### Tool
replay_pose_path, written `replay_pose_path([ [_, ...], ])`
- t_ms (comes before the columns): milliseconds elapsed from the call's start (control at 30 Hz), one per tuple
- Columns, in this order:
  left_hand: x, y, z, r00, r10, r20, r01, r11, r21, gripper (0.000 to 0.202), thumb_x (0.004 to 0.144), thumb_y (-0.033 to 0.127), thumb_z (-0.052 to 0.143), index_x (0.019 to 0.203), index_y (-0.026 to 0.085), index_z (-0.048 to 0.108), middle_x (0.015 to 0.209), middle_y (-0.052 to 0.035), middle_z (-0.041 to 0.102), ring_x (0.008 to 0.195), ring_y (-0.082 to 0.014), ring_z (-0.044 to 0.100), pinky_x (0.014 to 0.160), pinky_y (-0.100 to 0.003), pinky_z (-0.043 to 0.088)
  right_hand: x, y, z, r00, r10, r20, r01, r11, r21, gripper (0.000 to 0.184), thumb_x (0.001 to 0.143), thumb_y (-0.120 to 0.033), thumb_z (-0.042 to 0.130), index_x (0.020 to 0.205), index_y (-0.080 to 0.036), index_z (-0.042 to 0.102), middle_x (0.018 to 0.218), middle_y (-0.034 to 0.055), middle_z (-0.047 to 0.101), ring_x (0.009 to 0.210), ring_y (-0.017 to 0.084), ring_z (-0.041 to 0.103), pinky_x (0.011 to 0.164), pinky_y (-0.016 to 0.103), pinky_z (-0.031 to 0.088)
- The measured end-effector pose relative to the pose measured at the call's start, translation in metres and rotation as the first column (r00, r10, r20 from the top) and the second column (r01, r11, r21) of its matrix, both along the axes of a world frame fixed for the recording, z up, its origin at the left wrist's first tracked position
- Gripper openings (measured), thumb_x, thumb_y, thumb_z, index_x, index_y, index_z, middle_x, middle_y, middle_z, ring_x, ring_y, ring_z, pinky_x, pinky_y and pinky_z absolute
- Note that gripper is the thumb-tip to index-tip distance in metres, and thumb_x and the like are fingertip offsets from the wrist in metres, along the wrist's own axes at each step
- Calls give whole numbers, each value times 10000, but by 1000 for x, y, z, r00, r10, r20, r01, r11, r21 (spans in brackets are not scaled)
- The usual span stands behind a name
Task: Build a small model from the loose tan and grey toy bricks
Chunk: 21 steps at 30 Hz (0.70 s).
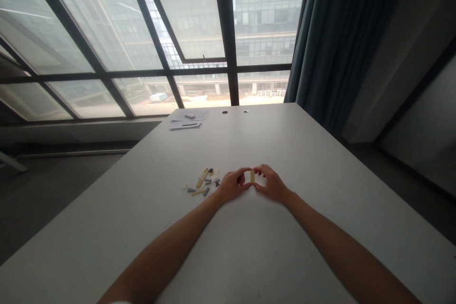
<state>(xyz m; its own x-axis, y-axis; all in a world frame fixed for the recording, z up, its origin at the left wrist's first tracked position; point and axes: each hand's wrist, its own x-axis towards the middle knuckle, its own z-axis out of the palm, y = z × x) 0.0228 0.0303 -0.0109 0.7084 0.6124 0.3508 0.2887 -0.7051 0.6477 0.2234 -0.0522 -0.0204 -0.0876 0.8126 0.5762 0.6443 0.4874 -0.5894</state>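
Between my two hands is a small yellowish building brick (pixel 252 176), long and narrow, with its length pointing away from me. My left hand (pixel 233 184) pinches it from the left, thumb at the near end and a finger at the far end. From the right, my right hand (pixel 272 183) grips the same brick in a like way. Just left of my left hand lies a loose pile of small bricks (pixel 200 183) in yellow, grey, white and black. Whether the held brick is one piece or several joined is too small to tell.
The white table (pixel 313 256) reaches toward a large window (pixel 199 14). Papers (pixel 187 125) with a small white object on top lie at its far left. A dark round hole (pixel 224 112) and a small white item (pixel 246 111) sit near the far edge. A dark curtain (pixel 331 47) hangs at right.
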Motion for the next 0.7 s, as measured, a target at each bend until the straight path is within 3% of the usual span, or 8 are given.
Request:
replay_pose_path([
  [700,-1,-2,1,1000,-9,11,9,1000,-5,468,830,400,703,1235,176,635,644,62,552,558,-75,446,588,-197,370,-1,-2,3,1000,-1,5,2,1000,-8,387,763,-169,710,1125,-229,589,989,54,614,934,217,575,813,354,501],
])
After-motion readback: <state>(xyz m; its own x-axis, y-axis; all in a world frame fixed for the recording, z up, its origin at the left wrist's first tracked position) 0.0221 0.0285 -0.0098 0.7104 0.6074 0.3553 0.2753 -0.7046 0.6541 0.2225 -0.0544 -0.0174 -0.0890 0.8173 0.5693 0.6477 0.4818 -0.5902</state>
